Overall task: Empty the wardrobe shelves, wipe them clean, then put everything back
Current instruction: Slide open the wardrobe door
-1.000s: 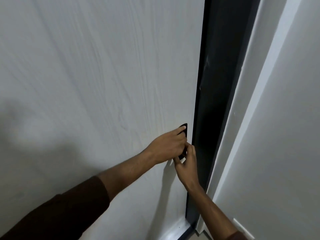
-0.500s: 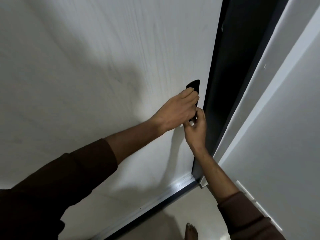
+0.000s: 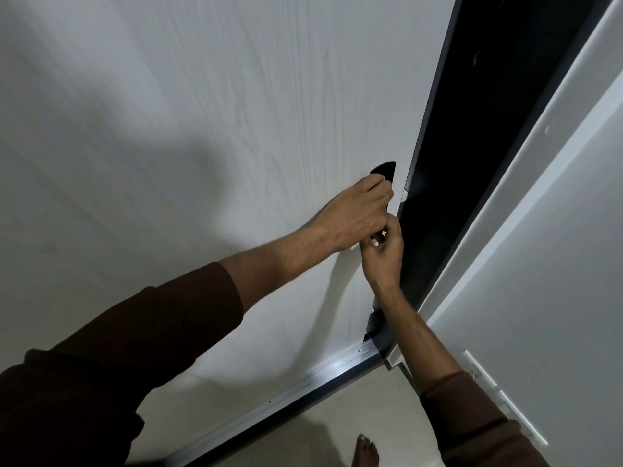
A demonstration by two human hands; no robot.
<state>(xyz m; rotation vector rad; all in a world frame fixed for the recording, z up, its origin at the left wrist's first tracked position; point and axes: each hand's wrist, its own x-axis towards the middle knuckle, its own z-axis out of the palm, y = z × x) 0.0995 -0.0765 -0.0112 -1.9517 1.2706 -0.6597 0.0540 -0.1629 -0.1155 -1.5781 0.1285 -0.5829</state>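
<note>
Sliding wardrobe door [image 3: 202, 136], white woodgrain, sits on the floor track [image 3: 303, 382], with only a narrow dark gap [image 3: 472, 163] at its right edge; shelves are behind it, not visible. Left hand [image 3: 354, 217] has fingers hooked into the black recessed pull [image 3: 384, 171]; right hand [image 3: 382, 254] curls in just below, what it grips is hidden. My read: pull parallel to the track, low, steady, no twisting, and keep the bare foot [image 3: 365, 449] off the rail.
</note>
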